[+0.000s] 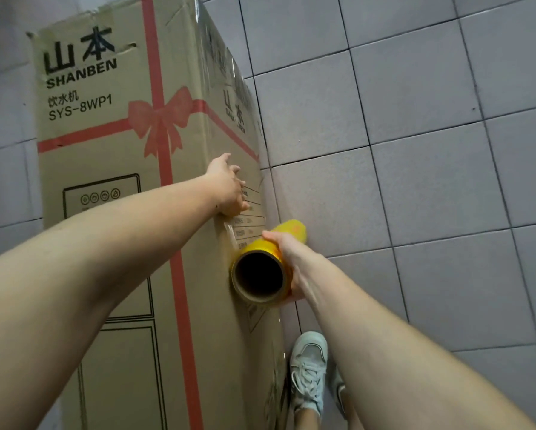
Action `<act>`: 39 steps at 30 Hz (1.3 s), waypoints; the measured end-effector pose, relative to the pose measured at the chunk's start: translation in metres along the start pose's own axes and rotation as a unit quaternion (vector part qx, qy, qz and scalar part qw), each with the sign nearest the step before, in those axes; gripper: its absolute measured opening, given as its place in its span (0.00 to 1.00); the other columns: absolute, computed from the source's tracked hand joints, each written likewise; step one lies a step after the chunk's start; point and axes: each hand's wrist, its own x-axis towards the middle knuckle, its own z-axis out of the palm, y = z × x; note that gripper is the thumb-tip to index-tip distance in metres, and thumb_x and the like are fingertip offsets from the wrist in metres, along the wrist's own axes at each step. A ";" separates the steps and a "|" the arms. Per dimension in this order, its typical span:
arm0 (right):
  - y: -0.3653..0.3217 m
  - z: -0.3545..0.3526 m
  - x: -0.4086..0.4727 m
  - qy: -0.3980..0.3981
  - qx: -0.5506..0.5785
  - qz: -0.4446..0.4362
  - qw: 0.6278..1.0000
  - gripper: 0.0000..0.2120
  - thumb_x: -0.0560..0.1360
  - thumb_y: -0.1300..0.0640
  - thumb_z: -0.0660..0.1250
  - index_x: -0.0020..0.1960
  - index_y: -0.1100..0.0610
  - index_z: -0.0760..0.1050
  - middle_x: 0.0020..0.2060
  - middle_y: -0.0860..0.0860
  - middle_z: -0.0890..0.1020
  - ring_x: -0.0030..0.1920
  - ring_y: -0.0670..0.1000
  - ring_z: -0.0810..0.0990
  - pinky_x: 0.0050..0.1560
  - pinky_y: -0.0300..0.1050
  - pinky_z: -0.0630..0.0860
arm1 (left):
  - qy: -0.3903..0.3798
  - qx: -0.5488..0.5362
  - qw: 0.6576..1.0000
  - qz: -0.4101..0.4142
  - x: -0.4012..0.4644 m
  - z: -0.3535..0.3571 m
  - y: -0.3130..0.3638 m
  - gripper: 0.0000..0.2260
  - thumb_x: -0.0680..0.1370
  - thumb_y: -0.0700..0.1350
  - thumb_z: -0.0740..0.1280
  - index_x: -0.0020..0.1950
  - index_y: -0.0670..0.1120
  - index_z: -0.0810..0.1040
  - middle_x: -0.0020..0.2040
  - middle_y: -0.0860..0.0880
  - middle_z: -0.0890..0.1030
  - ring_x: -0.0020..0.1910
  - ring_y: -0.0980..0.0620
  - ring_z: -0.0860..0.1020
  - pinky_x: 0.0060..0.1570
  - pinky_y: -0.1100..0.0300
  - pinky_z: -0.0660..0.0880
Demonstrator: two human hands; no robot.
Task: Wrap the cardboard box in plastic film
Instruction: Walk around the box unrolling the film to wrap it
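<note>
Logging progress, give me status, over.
Left hand flat on tall brown cardboard box. Right hand grips yellow plastic film roll. White sneaker near box base.

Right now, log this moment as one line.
left hand: pressing film on cardboard box side | right hand: gripping film roll | wrap: partial

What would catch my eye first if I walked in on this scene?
The tall cardboard box fills the left, printed with a red ribbon and bow and the name SHANBEN. Low at its right edge, the right hand grips a yellow roll of plastic film, while the left hand presses flat on the box's side just above. A white sneaker stands on the grey tiled floor.
</note>
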 end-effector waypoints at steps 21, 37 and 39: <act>0.058 -0.026 0.030 0.147 -0.047 -0.108 0.982 0.19 0.76 0.46 0.58 0.59 0.57 0.75 0.63 0.60 0.77 0.63 0.63 0.76 0.62 0.55 0.73 | 0.125 -0.068 0.987 0.073 -0.022 0.027 0.069 0.35 0.78 0.66 0.37 0.70 0.55 0.75 0.70 0.52 0.75 0.73 0.49 0.68 0.74 0.39 0.51; 0.173 -0.054 0.030 0.067 0.199 -0.060 0.976 0.40 0.51 0.37 0.71 0.62 0.44 0.68 0.55 0.60 0.80 0.50 0.65 0.82 0.48 0.71 0.77 | 0.257 -0.055 0.965 0.025 -0.047 0.010 0.078 0.28 0.82 0.62 0.46 0.32 0.48 0.69 0.47 0.46 0.84 0.49 0.47 0.81 0.62 0.50 0.68; 0.189 -0.058 0.026 0.053 0.244 -0.031 0.968 0.37 0.57 0.38 0.71 0.63 0.47 0.69 0.55 0.62 0.80 0.49 0.67 0.82 0.45 0.71 0.77 | 0.252 -0.049 0.966 0.020 -0.046 0.011 0.078 0.29 0.82 0.63 0.46 0.39 0.48 0.78 0.48 0.46 0.84 0.50 0.47 0.81 0.61 0.51 0.68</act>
